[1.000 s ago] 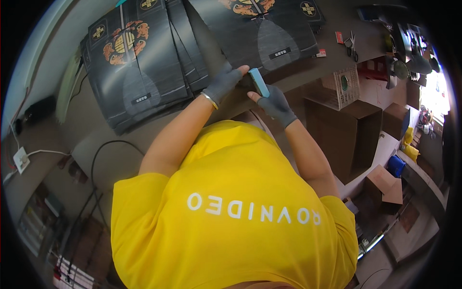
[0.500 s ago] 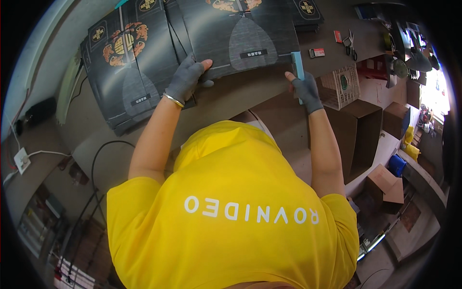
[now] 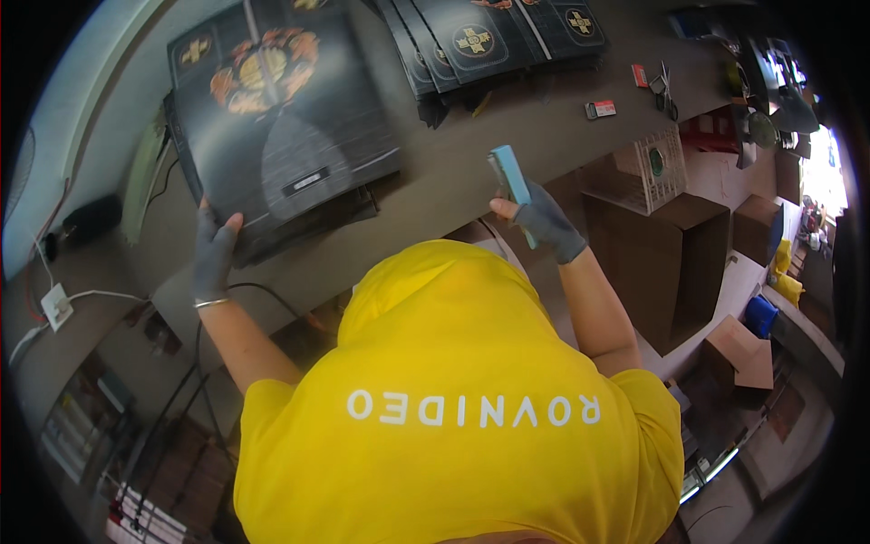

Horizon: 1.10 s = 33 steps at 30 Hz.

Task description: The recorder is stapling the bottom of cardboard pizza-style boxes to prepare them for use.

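Observation:
My left hand (image 3: 216, 261), in a grey glove with a bracelet at the wrist, grips the near left corner of a stack of flat dark printed boxes (image 3: 281, 136) on the brown table (image 3: 453, 181). My right hand (image 3: 546, 222), also gloved, holds a thin light-blue tool (image 3: 510, 174) upright above the table's near edge. A yellow hood and shirt (image 3: 453, 390) fill the lower middle and hide my elbows.
A second stack of flat dark boxes (image 3: 494, 41) lies at the far side. Small red items and scissors (image 3: 666, 91) lie at the right end. Open cardboard boxes (image 3: 671, 254) and a white crate (image 3: 645, 168) stand on the right. Cables (image 3: 63, 304) run on the left.
My hands have moved apart. The left one went left to the corner of the left stack and took hold of it. The right one still holds the blue tool.

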Available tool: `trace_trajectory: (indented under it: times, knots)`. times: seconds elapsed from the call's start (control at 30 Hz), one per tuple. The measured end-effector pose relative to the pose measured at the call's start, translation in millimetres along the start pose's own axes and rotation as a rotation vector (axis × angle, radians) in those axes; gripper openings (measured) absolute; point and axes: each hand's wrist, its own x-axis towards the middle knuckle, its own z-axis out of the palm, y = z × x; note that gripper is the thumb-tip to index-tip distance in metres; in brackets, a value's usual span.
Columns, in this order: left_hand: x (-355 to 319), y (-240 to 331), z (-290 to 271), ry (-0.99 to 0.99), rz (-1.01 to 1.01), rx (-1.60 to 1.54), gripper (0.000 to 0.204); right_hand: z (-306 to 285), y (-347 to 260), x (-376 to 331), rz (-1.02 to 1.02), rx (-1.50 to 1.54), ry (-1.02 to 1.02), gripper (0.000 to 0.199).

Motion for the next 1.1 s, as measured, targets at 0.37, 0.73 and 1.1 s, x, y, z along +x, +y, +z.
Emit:
trace_trajectory:
  times: [0.37,0.73,1.1]
  knots:
    - [123,48,272,0.22,0.403,0.658,0.113,-10,-4,4,-0.081,0.18,0.225,0.034]
    - [126,1,247,-0.068,0.053,0.295,0.072,2,27,-15,-0.053,0.053,0.127,0.036]
    - [134,26,288,0.261,0.179,0.566,0.112,13,5,1,-0.13,-0.077,0.111,0.047]
